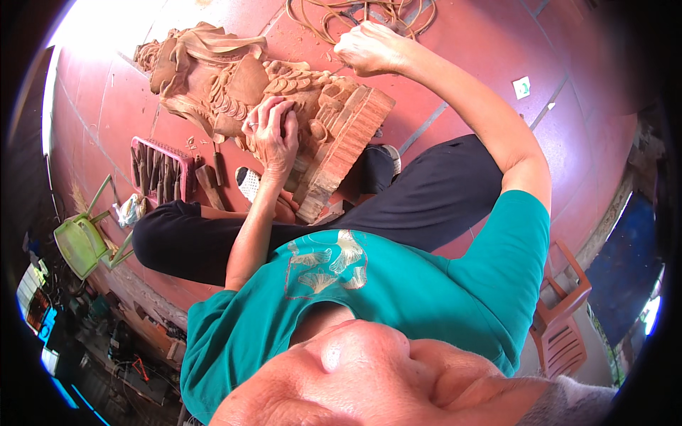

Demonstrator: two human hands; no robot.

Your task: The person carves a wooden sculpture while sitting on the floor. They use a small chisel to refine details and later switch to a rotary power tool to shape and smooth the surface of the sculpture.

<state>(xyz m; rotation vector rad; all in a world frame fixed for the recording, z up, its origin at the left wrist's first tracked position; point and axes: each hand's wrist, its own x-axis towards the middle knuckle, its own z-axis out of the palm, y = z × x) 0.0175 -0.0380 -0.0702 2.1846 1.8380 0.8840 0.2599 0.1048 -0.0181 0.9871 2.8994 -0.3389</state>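
A brown wood carving [245, 85], cut with scales, folds and flowing shapes, lies tilted across the floor in front of me. Its ridged block base [352, 145] points toward my right and rests close to my feet. My left hand [273, 135] lies on the middle of the carving, fingers bent and gripping over a raised part. Beyond the base, up and to the right, my right hand [373, 50] is closed in a fist, apart from the carving. Whatever it may hold is hidden by the fingers.
A pink basket [189, 165] of several wood-handled chisels [158, 174] stands at left, beside a wooden mallet-like piece [209, 186]. Coiled cord [320, 23] lies at the far side. A green chair [79, 245] is left, a brown chair [565, 344] right. Red tiles [469, 64] carry wood chips.
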